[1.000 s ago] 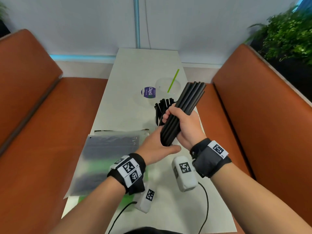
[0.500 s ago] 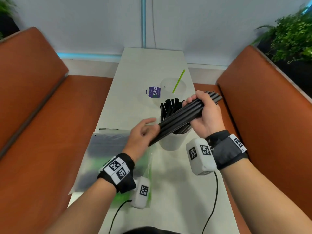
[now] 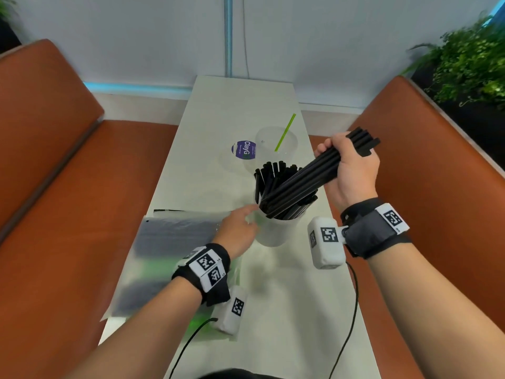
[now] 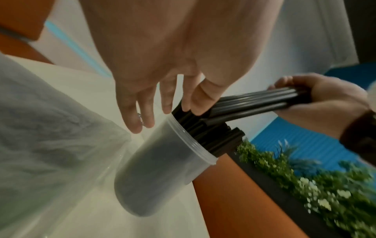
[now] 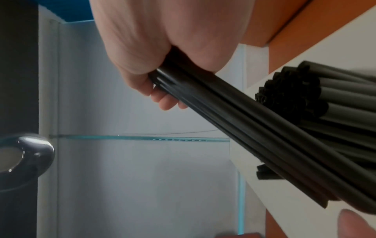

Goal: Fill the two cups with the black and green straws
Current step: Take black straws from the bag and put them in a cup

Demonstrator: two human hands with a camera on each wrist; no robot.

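My right hand grips a bundle of black straws, held slanted, with its lower ends inside the near clear cup. That cup holds several more black straws. My left hand is open, its straight fingers at the cup's left rim. In the left wrist view the thumb and fingers touch the cup rim and straw tops. Behind stands a second clear cup with one green straw. The right wrist view shows my fingers curled round the bundle.
A clear plastic bag with black and green straws lies on the narrow white table, under my left forearm. A purple round sticker sits beside the far cup. Orange benches flank the table; plants stand at the right.
The right hand swung the bundle down to the right and put its lower ends into the near cup. The left hand let go of the bundle and dropped beside the cup's rim.
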